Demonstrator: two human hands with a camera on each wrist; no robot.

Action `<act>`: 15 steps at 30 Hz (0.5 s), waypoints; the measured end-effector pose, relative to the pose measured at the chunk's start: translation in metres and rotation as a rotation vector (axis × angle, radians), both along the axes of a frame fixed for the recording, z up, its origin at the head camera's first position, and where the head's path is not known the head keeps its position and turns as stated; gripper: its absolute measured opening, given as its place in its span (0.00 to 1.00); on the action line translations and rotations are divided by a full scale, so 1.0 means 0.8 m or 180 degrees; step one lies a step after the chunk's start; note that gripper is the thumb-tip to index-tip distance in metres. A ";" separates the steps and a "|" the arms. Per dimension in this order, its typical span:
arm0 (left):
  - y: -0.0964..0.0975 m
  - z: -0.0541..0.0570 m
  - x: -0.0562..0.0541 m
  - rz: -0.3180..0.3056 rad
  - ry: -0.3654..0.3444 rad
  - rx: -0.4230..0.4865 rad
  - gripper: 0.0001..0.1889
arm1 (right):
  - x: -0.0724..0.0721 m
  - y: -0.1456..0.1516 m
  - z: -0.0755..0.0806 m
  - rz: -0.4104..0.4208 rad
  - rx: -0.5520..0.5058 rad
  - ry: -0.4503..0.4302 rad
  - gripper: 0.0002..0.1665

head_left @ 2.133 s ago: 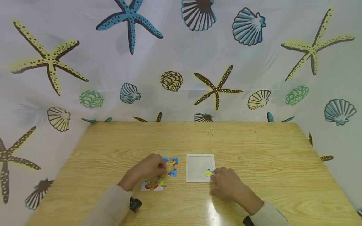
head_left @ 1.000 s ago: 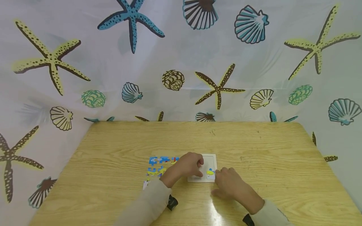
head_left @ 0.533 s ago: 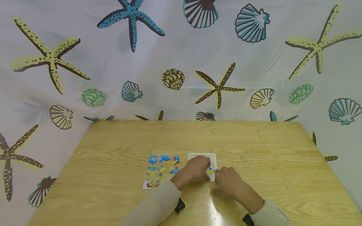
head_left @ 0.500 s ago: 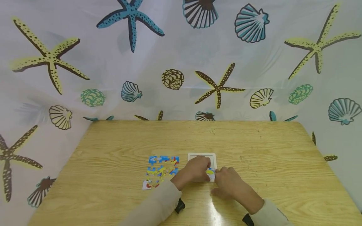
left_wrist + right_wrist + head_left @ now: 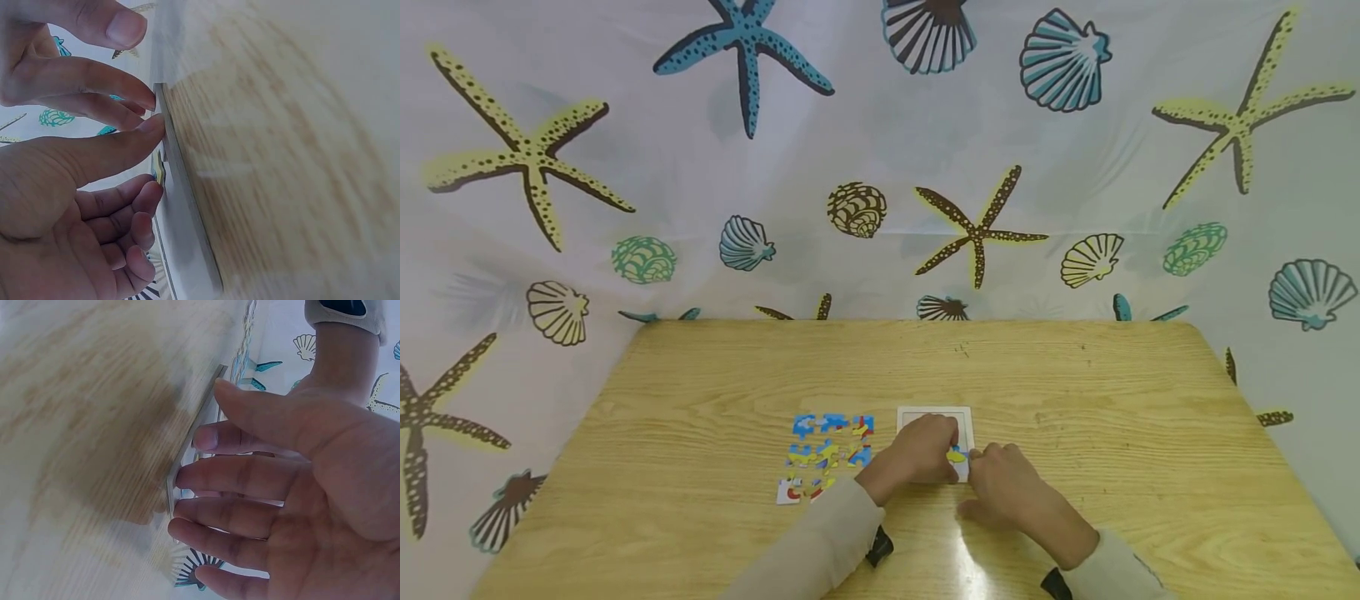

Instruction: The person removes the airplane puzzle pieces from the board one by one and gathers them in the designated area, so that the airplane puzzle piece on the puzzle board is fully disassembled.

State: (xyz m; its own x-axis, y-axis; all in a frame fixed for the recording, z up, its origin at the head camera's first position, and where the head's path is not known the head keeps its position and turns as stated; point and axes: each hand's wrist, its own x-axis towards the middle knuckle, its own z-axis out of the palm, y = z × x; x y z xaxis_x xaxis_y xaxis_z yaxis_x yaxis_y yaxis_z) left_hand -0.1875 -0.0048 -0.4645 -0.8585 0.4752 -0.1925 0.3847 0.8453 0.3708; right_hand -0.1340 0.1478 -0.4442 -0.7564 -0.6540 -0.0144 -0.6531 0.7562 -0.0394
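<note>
A shallow white puzzle tray lies on the wooden table, with a yellow, blue and white puzzle piece in its near right part. My left hand is over the tray, its back hiding most of the inside. In the left wrist view, a thin puzzle piece with a yellow edge shows between its thumb and curled fingers, low at the tray. My right hand rests at the tray's right edge, fingers fairly straight against the rim, as the right wrist view shows. Nothing is gripped in it.
Several loose puzzle pieces, blue, yellow, red and white, lie in rows left of the tray. My left sleeve covers part of the nearest row. Behind the table hangs a white cloth printed with starfish and shells.
My left hand has moved right from the loose pieces to the tray and has come to rest there over the last half second. My right hand stays at the tray's right edge.
</note>
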 end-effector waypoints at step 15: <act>0.001 0.005 0.001 0.0029 -0.0014 0.0015 0.17 | -0.004 0.004 -0.005 0.0020 -0.0212 -0.0188 0.19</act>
State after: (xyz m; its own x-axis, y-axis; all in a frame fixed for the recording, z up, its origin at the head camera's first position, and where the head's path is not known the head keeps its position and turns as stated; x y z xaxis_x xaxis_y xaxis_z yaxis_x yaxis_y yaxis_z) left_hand -0.1864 -0.0038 -0.4607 -0.8619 0.4684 -0.1942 0.3754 0.8469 0.3766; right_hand -0.1372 0.1511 -0.4479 -0.7514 -0.6597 -0.0151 -0.6529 0.7465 -0.1282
